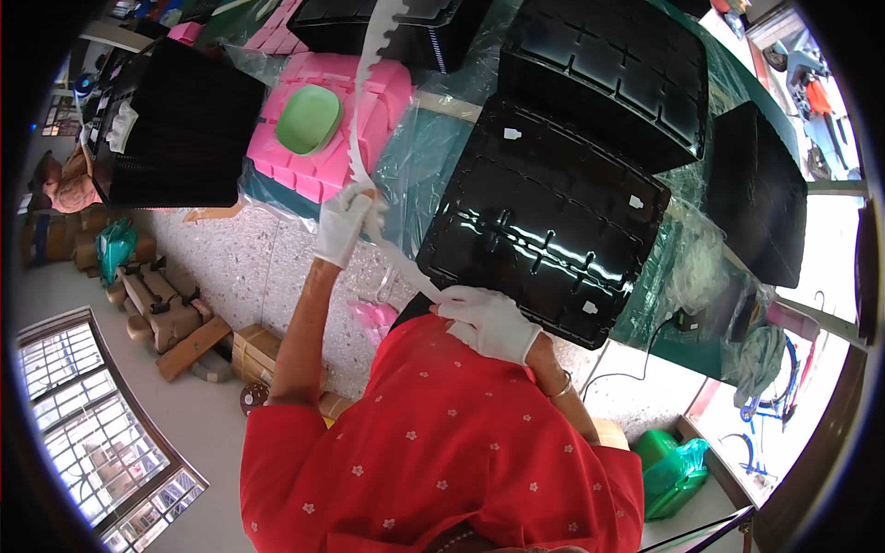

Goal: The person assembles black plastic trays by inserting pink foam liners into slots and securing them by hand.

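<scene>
A long white strip (361,101) with a notched edge runs from the top of the view down through both my white-gloved hands. My left hand (341,226) is closed around its middle, in front of a stack of pink moulded trays (392,97). At the strip's lower end, close to my body, my right hand (489,323) has its fingers closed on it; the fingertips are partly hidden. Just beyond my right hand lies a glossy black moulded tray (544,217), bottom up, with small white labels (636,201) near its corners.
A light green bowl (310,120) sits on the pink trays. More black trays stand at the far right (599,74), right edge (756,194) and left (175,129). Clear plastic sheeting (691,258) covers the green table. Cardboard boxes (258,355) lie on the floor at left.
</scene>
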Demonstrator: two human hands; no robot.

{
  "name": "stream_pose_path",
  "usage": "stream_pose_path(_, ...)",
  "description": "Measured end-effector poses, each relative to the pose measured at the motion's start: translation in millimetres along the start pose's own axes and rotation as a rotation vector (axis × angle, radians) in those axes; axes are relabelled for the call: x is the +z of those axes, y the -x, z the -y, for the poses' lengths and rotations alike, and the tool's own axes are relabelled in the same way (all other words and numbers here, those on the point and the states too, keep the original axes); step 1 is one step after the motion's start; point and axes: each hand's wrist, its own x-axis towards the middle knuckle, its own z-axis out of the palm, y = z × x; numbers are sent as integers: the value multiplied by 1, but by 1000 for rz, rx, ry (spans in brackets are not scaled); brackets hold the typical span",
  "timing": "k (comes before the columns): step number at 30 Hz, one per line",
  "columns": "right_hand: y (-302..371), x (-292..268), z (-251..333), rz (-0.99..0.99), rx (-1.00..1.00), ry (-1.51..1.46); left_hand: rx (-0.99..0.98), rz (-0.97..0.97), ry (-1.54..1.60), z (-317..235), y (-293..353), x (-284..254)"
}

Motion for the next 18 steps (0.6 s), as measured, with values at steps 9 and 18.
stream_pose_path(9, 8, -11, -13, -168, 193, 201, 524, -273, -1244, 11, -142, 10)
stream_pose_path(18, -6, -4, -9, -226, 341, 217, 580, -565, 98, -56, -214, 94)
